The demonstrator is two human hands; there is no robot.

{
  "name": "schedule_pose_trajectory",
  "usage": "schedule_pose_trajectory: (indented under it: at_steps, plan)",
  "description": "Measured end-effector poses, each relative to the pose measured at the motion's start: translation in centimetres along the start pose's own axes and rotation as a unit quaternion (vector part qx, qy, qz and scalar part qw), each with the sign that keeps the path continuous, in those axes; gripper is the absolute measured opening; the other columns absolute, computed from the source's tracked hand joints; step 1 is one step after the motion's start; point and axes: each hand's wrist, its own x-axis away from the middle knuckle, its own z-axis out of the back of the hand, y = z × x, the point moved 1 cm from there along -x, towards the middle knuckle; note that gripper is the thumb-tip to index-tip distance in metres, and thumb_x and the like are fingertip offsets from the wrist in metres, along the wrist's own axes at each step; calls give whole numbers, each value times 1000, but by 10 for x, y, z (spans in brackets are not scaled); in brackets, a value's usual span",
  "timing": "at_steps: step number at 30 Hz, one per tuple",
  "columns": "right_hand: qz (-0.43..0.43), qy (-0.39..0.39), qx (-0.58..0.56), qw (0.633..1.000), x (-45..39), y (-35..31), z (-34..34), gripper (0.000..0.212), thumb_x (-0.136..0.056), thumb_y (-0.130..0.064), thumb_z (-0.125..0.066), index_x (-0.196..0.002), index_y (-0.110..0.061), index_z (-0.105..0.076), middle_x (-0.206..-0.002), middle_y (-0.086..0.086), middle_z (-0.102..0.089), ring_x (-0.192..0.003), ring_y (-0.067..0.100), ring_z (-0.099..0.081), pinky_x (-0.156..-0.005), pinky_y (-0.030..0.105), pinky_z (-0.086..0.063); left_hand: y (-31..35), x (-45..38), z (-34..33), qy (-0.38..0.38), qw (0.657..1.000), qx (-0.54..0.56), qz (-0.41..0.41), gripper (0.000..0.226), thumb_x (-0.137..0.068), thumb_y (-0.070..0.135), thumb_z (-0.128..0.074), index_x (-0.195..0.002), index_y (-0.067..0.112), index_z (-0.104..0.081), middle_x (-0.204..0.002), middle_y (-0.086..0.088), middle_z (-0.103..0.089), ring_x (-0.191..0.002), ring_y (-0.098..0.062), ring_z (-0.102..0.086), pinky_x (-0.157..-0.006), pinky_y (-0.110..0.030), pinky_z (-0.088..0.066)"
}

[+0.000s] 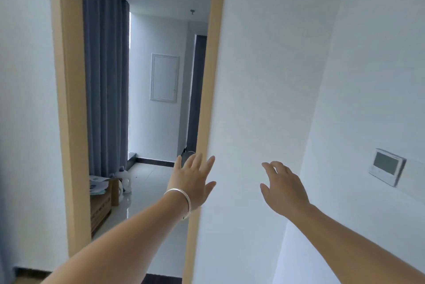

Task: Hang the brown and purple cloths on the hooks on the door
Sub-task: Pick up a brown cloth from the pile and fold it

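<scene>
Both arms are reaching forward from the bottom of the frame, bare-handed. The left hand [194, 182], wearing a thin silver bangle [181, 201] at the wrist, is spreading its fingers at lower centre, in front of the right post of the tan wooden door frame [208, 81]; its grip is open and holding nothing. The right hand [284, 188] is hovering right of centre against the plain white wall [276, 65], fingers loosely curled, grip likewise empty. Neither cloth, nor any hook, is showing. Grey-blue pleated curtains [105, 77] are hanging through the doorway, upper left. A small white wall panel [386, 168] is sitting at the right.
</scene>
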Motion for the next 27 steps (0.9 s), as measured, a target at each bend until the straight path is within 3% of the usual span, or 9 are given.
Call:
schedule_pose_trajectory:
  at_steps: [7,13,19,27]
  plan:
    - [108,-3,-84,991,-113,-104,-83,54,-94,-31,-45,-146,-22,-30,-147,-1,-33,-129,20,-38,-101,32,-34,-116,-19,-53,-39,992,-56,108,66,-97,58,-22,-151,30,5,-161,-4,-8,-147,-23,-9,-117,-53,-6]
    - [234,-2,-130,964,-212,-219,-128,54,-90,-32,-48,-141,-22,-34,-136,-1,-41,-121,22,-42,-98,33,-37,-219,-16,-73,-87,963,-115,229,66,-96,60,-21,-151,33,3,-161,-3,-9,-147,-26,-9,-116,-52,-7]
    - [361,-12,-205,910,-263,-343,-162,54,-93,-36,-48,-144,-23,-31,-144,0,-38,-129,23,-38,-103,36,-38,-303,29,-72,-129,905,-180,364,67,-96,60,-20,-151,32,7,-161,-4,-6,-148,-25,-6,-118,-53,-6]
    - [496,-42,-266,826,-237,-516,-178,58,-95,-37,-46,-147,-24,-26,-145,-1,-35,-129,20,-37,-104,36,-35,-388,143,-60,-165,823,-221,497,68,-95,60,-21,-152,33,6,-161,-4,-6,-148,-21,-6,-117,-51,-3]
